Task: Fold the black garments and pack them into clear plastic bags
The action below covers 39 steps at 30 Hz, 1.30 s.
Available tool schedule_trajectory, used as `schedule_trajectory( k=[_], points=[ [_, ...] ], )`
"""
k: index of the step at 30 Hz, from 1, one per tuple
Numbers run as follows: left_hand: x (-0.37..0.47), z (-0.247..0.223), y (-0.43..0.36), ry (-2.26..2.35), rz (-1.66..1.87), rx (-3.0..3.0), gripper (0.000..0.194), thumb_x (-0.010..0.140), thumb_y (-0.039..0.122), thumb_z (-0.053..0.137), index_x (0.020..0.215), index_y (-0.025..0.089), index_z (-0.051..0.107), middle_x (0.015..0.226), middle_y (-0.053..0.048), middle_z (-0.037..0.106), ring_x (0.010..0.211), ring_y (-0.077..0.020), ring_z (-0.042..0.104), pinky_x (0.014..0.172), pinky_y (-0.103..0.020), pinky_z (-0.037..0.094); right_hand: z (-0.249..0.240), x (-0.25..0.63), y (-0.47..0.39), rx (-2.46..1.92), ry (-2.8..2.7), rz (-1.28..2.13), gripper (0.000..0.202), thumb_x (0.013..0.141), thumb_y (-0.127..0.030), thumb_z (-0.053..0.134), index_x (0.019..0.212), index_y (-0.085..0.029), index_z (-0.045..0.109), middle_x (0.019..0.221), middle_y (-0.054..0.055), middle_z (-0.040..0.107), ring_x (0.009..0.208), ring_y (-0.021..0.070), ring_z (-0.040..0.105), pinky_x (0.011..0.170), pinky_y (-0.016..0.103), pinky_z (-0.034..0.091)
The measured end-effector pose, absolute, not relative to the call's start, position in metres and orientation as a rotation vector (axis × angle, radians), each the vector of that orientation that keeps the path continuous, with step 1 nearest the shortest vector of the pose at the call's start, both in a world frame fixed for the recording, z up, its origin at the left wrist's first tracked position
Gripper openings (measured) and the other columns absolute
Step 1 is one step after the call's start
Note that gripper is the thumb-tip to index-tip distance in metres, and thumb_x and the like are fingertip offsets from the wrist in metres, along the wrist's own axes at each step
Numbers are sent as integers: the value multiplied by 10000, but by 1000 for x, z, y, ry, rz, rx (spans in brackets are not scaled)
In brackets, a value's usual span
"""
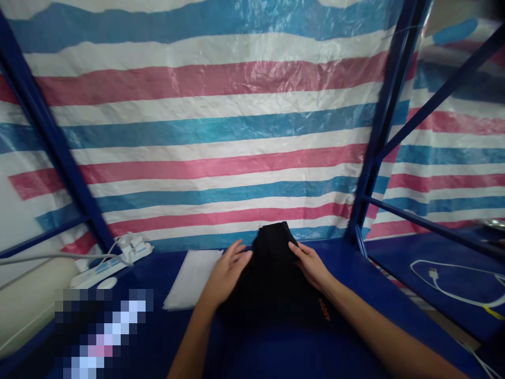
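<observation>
Black cloth (272,284) front and centre in the head view, flat-ish on the blue table (336,253), narrower at the far end, wider near the bottom, with some orange lettering (324,309) down by the right forearm. Right hand (313,263) gripping the far right edge of said cloth, thumb on top, the other fingers mostly tucked out of sight. Left hand (230,271) loose and not gripping anything, fingers apart and a bit bent, right at the cloth's left edge; honestly can't tell about contact there. Just left of that hand, white paper (185,287) lying flat, partly hidden by the hand and wrist. Further left, a white power strip (98,273) with plugs (136,243) at the far end, plus a small white oval thing (107,283) next to the strip. At the far left, a big cream roll (35,302), and below, a pixelated patch, so unreadable. Behind everything, a shiny striped sheet (221,121) in white, blue and red, between a blue left post (69,168) and a blue right post (389,95). Past the right post, a looped white cable (469,302) on another blue surface.
</observation>
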<state>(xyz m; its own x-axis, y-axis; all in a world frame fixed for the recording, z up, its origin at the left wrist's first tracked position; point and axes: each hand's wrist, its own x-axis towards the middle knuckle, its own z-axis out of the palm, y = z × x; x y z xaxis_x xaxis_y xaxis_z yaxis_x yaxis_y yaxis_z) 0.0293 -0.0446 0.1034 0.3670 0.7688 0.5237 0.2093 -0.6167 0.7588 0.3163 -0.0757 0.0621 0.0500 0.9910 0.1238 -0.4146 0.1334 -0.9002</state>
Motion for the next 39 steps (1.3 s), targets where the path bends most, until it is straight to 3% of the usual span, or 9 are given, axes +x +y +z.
schedule_trajectory(
  k=[4,7,14,18,20,25,31,34,39],
  points=[
    [85,100,-27,916,994,1694,895,953,614,719,1682,283,319,1641,-140,487,1498,-348,496,1235,-468,410,69,314,-83,-587,-943,1407,485,913,-464,831,1300,-191,728,1257,113,790,1217,321,725,1092,489,548],
    [98,99,-24,979,1018,1390,841,977,726,595,1660,291,367,1698,-93,412,1602,-315,315,1316,-451,257,70,317,-85,-472,-863,1483,414,959,-380,793,1316,-185,715,1328,113,763,1259,289,707,1131,448,526],
    [84,98,-37,671,895,1101,795,837,429,902,1535,275,554,1379,-124,730,1275,-335,699,1136,-471,533,54,333,-72,-393,-635,1760,292,1084,-397,553,1204,-202,734,1184,93,809,1110,264,769,983,416,622],
    [77,103,-36,706,1077,1053,749,756,300,961,1434,252,645,1312,-111,765,1188,-302,745,1075,-410,582,44,341,-60,-517,-414,1755,305,1121,-268,426,1039,-189,709,951,57,815,867,195,793,839,354,660],
    [70,105,-33,739,1119,1005,696,752,301,957,1386,236,677,1289,-114,774,1160,-301,756,1044,-398,601,43,344,-57,-580,-351,1772,355,1136,-383,413,1045,-183,691,933,68,800,838,189,785,832,345,663],
    [51,95,-23,868,1082,1078,530,763,369,919,1225,172,748,1202,-152,799,1080,-332,780,972,-438,626,47,341,-61,-810,-694,1610,578,973,-737,582,1222,-226,688,1190,122,753,915,238,753,854,428,665],
    [43,85,-13,1077,1182,1593,522,775,408,859,1243,203,754,1271,-123,781,1190,-348,733,1081,-497,552,39,341,-59,-1156,-1423,735,801,696,-305,929,1436,-319,623,1360,67,689,1303,309,635,1131,495,523],
    [34,87,-4,1112,1193,1663,500,789,422,830,1233,203,764,1234,-112,796,1150,-342,747,1056,-487,565,33,356,-51,-1228,-1414,718,649,817,-301,752,1452,-307,616,1131,45,740,861,229,752,800,412,654],
    [13,95,16,1323,1224,1861,329,772,440,795,1007,211,825,1130,-113,820,1089,-356,759,1033,-492,571,22,383,-37,-1348,-1288,893,503,864,-424,684,1332,-241,656,906,33,750,534,177,664,426,271,497]
  ],
)
